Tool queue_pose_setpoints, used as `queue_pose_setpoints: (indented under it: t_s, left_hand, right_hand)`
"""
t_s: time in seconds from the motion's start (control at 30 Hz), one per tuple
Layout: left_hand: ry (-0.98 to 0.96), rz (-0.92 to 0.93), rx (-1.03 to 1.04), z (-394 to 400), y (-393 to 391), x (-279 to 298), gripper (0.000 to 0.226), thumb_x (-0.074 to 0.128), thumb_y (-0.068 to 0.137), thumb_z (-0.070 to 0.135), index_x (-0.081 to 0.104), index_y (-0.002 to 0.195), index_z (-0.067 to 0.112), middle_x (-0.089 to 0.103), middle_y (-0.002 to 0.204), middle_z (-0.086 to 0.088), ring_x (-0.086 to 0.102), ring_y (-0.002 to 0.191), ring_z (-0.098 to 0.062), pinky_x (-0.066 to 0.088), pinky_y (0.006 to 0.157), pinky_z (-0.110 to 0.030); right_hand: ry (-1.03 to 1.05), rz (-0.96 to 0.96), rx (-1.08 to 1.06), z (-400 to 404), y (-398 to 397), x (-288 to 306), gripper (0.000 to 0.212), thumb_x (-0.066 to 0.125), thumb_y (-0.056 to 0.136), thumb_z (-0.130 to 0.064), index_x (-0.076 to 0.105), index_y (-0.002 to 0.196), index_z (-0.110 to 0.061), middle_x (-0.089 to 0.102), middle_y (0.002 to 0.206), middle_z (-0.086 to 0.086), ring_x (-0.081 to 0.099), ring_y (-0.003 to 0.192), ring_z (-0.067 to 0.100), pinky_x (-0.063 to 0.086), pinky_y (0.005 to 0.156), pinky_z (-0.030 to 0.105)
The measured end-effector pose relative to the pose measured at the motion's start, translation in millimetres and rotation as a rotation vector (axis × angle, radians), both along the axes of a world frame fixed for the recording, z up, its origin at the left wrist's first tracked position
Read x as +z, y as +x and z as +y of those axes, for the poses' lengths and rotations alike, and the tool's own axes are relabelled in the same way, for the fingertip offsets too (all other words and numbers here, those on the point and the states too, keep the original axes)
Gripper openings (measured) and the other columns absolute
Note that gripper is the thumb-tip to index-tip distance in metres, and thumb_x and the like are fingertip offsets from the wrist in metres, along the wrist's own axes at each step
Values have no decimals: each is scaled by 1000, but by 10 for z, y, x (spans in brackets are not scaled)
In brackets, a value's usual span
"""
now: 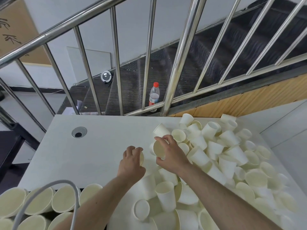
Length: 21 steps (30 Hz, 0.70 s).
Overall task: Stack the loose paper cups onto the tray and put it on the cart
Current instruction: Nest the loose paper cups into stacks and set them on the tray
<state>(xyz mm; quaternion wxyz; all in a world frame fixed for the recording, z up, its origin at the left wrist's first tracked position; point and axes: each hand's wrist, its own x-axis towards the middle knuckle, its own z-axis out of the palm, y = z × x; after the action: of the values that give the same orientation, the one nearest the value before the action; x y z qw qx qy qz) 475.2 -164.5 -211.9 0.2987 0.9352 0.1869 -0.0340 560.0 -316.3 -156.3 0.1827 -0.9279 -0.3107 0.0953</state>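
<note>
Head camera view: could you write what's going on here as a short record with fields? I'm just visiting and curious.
Setting: white table beside a metal stair railing
Loose cups: large pile of paper cups on the table's right side
Right hand: grips one cup, open mouth facing the camera
Left hand: grips another cup, mostly hidden
Stacked cups: rows at lower left
Background: red-capped bottle on the stairs
Tray, cart: not identifiable

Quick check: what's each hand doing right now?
Left hand: grips a paper cup, mostly hidden.
Right hand: grips another paper cup, its mouth facing the camera.
</note>
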Motion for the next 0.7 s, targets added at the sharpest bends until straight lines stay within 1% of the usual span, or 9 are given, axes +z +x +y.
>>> queue_pose_setpoints:
  t_s: [0.1,0.23,0.33,0.5,0.7]
  left_hand:
    - [-17,-38,19,-14,-82,17,67,58,75,12,35,136,26,24,138,-2,32,129,-26,47,92,-34]
    - [-9,-71,46,-57,-201,85,66,59,76,12,35,136,26,21,140,-4,30,130,-27,48,92,-34]
    - [-1,-93,58,-107,-340,161,66,58,80,16,33,140,27,20,140,-4,29,131,-26,47,93,-33]
    - [49,-117,53,-218,-604,258,68,57,87,26,25,147,27,25,141,-4,31,130,-25,44,95,-31]
    - [58,-125,77,-417,-1035,314,71,59,86,27,25,148,21,28,144,-4,33,131,-25,40,99,-30]
  right_hand:
    - [29,8,-2,-50,-91,-4,70,64,81,-22,35,144,-28,30,138,-1,37,128,19,51,89,34]
    - [46,21,2,-111,-213,11,70,63,81,-22,34,144,-30,27,140,-3,35,131,16,51,88,31]
    - [65,25,21,-164,-315,51,70,63,80,-22,34,143,-30,27,140,-3,35,131,16,52,87,34]
    - [87,19,54,-283,-531,105,71,63,82,-23,33,145,-30,27,140,-3,36,130,16,50,88,32]
    - [92,34,97,-484,-852,62,72,62,82,-24,32,147,-29,27,141,-2,36,130,18,50,90,33]
